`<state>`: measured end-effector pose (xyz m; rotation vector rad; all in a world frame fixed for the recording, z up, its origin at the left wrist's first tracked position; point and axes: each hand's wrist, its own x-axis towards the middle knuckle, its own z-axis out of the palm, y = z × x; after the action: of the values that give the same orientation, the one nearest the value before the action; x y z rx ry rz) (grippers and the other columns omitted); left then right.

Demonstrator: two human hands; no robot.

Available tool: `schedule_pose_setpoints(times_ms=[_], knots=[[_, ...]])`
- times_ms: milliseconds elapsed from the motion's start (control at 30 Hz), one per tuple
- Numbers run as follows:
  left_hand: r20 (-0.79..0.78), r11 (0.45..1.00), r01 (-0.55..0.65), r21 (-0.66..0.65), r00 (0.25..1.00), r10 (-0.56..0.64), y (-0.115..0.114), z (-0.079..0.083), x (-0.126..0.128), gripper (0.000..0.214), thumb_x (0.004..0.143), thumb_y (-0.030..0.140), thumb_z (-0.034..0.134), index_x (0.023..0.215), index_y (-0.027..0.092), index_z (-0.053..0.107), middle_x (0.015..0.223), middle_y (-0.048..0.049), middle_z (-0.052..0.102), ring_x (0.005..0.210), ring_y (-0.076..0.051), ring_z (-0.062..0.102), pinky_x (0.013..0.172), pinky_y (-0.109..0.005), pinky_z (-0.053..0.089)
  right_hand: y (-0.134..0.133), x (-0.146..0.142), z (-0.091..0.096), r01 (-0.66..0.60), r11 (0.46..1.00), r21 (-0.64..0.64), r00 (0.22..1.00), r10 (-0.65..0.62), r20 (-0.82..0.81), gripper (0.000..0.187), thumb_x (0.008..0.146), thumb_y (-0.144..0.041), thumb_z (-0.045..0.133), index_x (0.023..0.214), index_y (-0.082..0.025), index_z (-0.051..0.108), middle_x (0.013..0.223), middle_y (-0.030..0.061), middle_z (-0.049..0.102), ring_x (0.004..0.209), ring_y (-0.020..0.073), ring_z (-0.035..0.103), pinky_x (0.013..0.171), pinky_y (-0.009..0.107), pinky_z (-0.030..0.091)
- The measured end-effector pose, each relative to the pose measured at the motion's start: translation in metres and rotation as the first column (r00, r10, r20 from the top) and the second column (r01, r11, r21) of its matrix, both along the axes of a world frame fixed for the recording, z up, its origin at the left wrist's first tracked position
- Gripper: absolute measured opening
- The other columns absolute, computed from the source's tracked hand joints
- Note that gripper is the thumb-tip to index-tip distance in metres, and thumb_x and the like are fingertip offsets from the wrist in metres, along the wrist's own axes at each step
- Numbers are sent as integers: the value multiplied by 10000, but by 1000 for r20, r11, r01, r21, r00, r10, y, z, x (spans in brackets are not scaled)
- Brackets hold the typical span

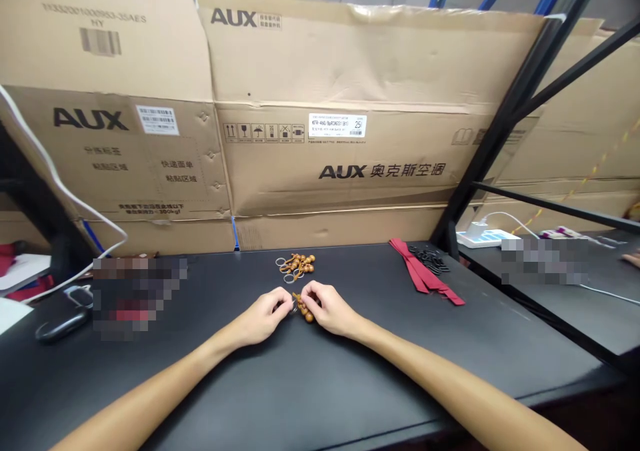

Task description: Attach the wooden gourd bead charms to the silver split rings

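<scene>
Beaded keychain, brown with a metal ring, sits in the head view between the fingers of both hands, just above the black tabletop or touching it; which of the two cannot be told. The left hand has its thumb and index finger pinched together at the ring side. The right hand grips the cord side between bent fingers, with the round beads hanging out just beneath them. Just beyond the fingers lies a small pile of similar keychains, their rings towards the left. To the right of the fingers, well apart, red strips lie crossed over one another, and black clasps are heaped just beside them. Far to the left of the fingers rests a dark rounded object. Behind everything, facing the fingers, stand printed cardboard sheets.
</scene>
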<state>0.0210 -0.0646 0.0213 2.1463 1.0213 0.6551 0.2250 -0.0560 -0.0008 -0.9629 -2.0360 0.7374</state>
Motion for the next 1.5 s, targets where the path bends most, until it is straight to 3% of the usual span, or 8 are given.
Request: schedule_pose_setpoints(times_ms=[333, 533, 733, 867, 1067, 1267, 1400, 1500], knots=[[5, 1000, 15, 21, 1000, -15, 1, 1, -1, 281, 969, 372, 356, 834, 183, 514, 806, 2, 534, 747, -142, 484, 732, -257, 430, 2, 1, 0, 56, 998, 38, 992, -60, 111, 132, 901, -218, 480, 787, -180, 534, 681, -4, 597, 574, 112, 515, 562, 222, 398], [-9, 998, -1, 64, 1000, 2, -2, 1, -1, 267, 972, 355, 347, 812, 189, 481, 805, 4, 509, 745, -143, 475, 732, -262, 420, 5, 9, 5, 141, 978, 155, 984, -156, 88, 217, 938, -282, 432, 768, -193, 534, 743, 11, 576, 692, 145, 516, 663, 270, 414], [-33, 976, 27, 214, 999, -20, -4, -3, 0, 220, 982, 273, 321, 824, 195, 452, 852, -19, 504, 753, -153, 471, 748, -286, 424, -1, 13, 11, 24, 943, 333, 956, -119, 267, 291, 753, -422, 713, 826, -200, 539, 846, 28, 578, 798, 187, 487, 749, 330, 411], [-135, 938, 104, 332, 989, -62, -5, -7, -1, 192, 979, 202, 303, 872, 196, 462, 937, -52, 519, 824, -180, 479, 799, -324, 419, 0, 11, 8, 5, 932, 363, 934, -134, 330, 156, 751, -252, 684, 806, -196, 549, 896, 39, 578, 852, 195, 486, 776, 330, 407], [-234, 909, 145, 390, 971, -54, -4, -4, -6, 199, 970, 166, 326, 888, 199, 504, 992, -58, 537, 838, -184, 501, 812, -339, 405, 5, 15, 5, -22, 928, 372, 933, -115, 341, 81, 843, -263, 609, 825, -193, 572, 943, 65, 584, 896, 205, 505, 807, 345, 418], [-295, 895, 130, 426, 956, 1, -1, 1, -15, 208, 976, 274, 374, 868, 198, 535, 1044, -59, 530, 893, -195, 502, 845, -370, 399, 8, 18, 3, -90, 939, 331, 943, -26, 331, 80, 852, -247, 609, 908, -195, 586, 1105, 95, 605, 1029, 224, 550, 912, 388, 439], [-255, 886, 52, 460, 964, 76, 0, -6, -14, 193, 918, 364, 508, 837, 191, 534, 1111, -84, 524, 973, -233, 495, 848, -394, 412, 5, 14, 2, -130, 948, 290, 955, 41, 293, 82, 862, -239, 601, 931, -194, 599, 1205, 114, 605, 1149, 236, 542, 975, 408, 435], [-217, 874, 29, 485, 972, 88, 1, -13, -12, 150, 926, 292, 480, 844, 190, 553, 1137, -95, 527, 1013, -241, 494, 866, -406, 415, 1, 12, 2, -153, 949, 274, 958, 74, 279, 100, 865, -253, 605, 946, -194, 607, 1222, 120, 607, 1189, 235, 534, 993, 403, 436]])
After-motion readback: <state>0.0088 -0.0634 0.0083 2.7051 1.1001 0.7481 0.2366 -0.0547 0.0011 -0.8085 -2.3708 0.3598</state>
